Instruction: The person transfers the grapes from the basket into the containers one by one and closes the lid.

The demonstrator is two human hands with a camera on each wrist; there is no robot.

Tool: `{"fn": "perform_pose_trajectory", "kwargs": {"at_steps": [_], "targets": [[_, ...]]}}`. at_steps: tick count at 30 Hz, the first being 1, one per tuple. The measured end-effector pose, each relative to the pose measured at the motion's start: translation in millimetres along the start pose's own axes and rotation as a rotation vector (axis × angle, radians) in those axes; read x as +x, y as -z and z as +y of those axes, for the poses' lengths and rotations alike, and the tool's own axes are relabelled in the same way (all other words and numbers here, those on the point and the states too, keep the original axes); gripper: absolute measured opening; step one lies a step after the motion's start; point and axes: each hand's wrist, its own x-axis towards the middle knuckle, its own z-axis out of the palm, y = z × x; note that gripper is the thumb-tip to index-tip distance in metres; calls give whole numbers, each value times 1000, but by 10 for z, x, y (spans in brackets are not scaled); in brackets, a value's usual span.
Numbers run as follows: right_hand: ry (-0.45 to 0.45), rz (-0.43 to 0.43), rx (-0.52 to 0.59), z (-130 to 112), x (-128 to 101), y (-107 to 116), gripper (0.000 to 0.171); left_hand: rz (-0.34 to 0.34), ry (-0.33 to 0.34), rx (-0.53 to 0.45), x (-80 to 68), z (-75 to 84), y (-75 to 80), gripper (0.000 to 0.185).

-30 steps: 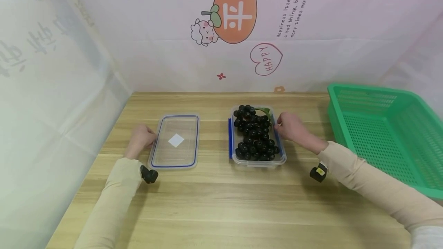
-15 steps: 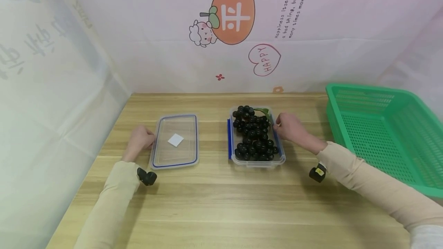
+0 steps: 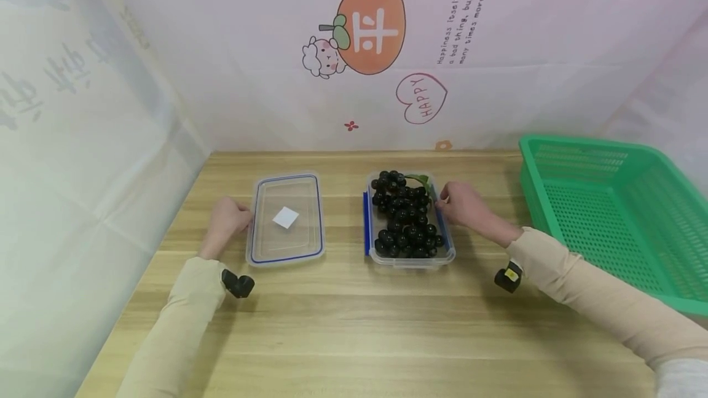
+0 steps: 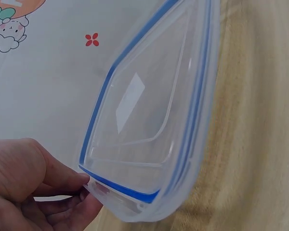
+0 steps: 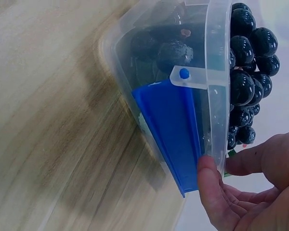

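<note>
The left hand [image 3: 228, 221] of the person has its grip nearly closed, with thumb and fingers pinching the thin edge of a clear plastic lid [image 3: 286, 238], which has a blue sealing ring and, at about its middle, a white label [image 3: 285, 217] set like a diamond. The lid is above the left part of the wooden worktop [image 3: 354, 324]; I cannot tell whether it touches the wood. To its right, well apart from it, stands a transparent food container [image 3: 412, 261], upright on the worktop and with its top uncovered. In this container lie black grapes [image 3: 405, 210], heaped so that some rise above the rim, with a green leaf [image 3: 421, 179] at the far right corner. The right hand [image 3: 464, 206] also has a narrow grip: thumb and finger are pinching the right wall of the container at the rim, just beside the end of a blue latch [image 5: 171, 125], which hangs down unfastened on the outside. Another blue latch [image 3: 367, 224] is on the container's left side. Further right stands a green plastic basket [image 3: 539, 192], and behind the worktop hangs a pale cloth [image 3: 249, 35] with printed cartoon pictures.
</note>
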Motion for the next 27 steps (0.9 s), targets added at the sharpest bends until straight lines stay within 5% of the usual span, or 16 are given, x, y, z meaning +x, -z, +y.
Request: {"fn": "perform_pose_trajectory", "kwargs": {"at_steps": [9,27], "targets": [[-3,-11,57,50,-68,61,28,-11,-2,-8,9,190,-20,25],[1,10,80,148,-79,18,26,-86,36,-218,-72,629,-65,29]]}}
